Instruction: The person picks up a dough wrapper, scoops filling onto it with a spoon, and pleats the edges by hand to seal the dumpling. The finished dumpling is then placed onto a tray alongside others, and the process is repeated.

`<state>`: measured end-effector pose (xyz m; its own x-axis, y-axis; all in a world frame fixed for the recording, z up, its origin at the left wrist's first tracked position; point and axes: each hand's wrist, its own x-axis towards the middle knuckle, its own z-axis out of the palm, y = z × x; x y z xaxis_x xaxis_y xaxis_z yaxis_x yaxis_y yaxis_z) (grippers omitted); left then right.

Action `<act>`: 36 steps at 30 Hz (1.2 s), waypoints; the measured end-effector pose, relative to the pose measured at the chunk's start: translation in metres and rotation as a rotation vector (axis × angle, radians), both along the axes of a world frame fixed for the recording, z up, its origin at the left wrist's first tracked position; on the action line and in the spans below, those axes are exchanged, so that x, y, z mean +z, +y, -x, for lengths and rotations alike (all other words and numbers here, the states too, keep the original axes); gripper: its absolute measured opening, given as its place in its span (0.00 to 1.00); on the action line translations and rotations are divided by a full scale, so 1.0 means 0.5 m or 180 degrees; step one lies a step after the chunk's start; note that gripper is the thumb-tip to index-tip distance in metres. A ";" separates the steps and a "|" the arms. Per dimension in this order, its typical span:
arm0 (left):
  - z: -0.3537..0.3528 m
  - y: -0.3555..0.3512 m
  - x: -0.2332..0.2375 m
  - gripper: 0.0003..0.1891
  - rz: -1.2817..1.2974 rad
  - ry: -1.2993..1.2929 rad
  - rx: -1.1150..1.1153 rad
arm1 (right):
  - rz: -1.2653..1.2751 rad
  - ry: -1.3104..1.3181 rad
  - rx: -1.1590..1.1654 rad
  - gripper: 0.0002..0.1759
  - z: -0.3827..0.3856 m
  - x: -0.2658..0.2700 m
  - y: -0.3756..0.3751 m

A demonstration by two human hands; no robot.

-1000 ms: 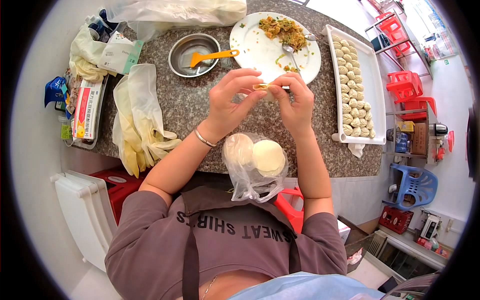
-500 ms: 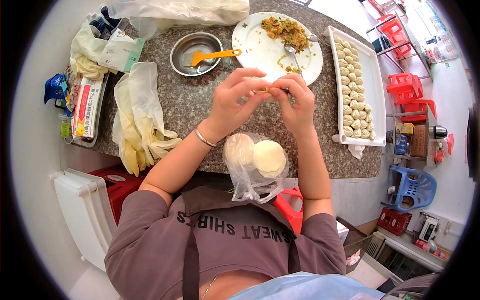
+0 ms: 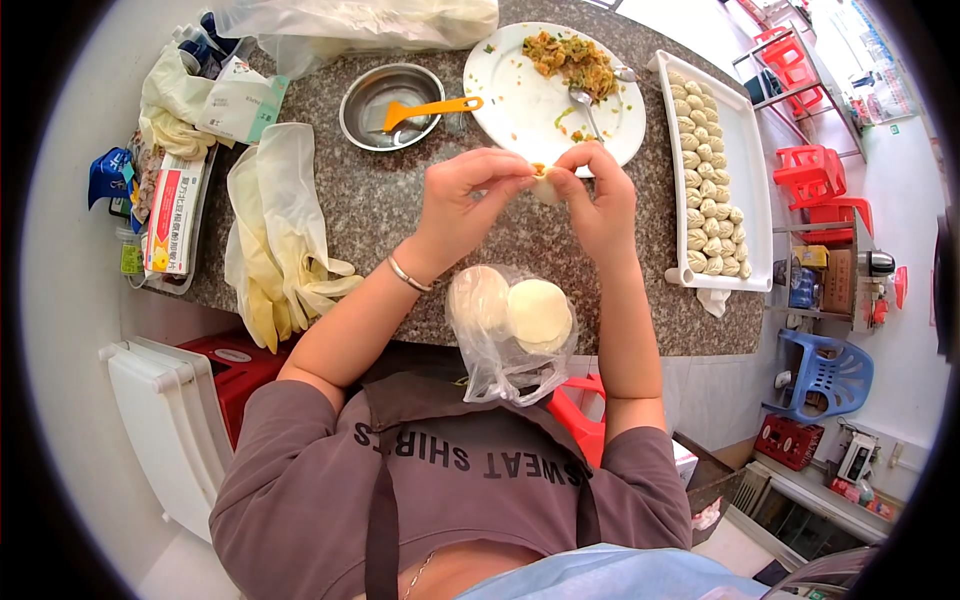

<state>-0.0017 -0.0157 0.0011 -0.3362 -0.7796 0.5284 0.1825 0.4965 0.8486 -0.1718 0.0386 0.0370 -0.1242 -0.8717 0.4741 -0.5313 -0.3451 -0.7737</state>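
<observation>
A small filled dumpling wrapper (image 3: 545, 187) is held between my two hands, with a bit of orange filling showing at its top. My left hand (image 3: 474, 205) pinches its left edge. On the other side, my right hand (image 3: 600, 200) closes thumb and fingers on its right edge. Beyond them lies a white plate (image 3: 510, 95) with chopped filling (image 3: 572, 62) and a spoon (image 3: 590, 112). Nearer my body, round wrappers (image 3: 538, 312) sit in an open plastic bag (image 3: 490, 370).
A white tray (image 3: 752, 200) at right holds several rows of pleated dumplings (image 3: 708, 180). A metal bowl (image 3: 365, 95) with an orange scraper (image 3: 430, 110) stands back left. Pale gloves (image 3: 280, 220), boxes (image 3: 172, 220) and a plastic bag (image 3: 380, 25) lie around the left and back.
My fingers have shifted around the wrapper and drawn slightly apart at the top. The filling in it now shows between them.
</observation>
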 end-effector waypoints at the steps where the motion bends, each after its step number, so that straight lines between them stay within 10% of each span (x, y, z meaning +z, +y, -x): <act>1: 0.000 0.001 0.001 0.07 -0.0035 0.0070 -0.0081 | -0.0103 -0.0137 0.0045 0.03 0.001 0.000 -0.002; 36: -0.003 0.010 0.014 0.07 -0.0433 -0.0026 -0.0437 | -0.0153 -0.0096 0.0127 0.04 -0.011 0.002 0.002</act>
<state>-0.0002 -0.0107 0.0080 -0.4480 -0.7902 0.4182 0.2336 0.3481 0.9079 -0.1664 0.0394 0.0381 -0.1025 -0.8979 0.4281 -0.4939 -0.3276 -0.8054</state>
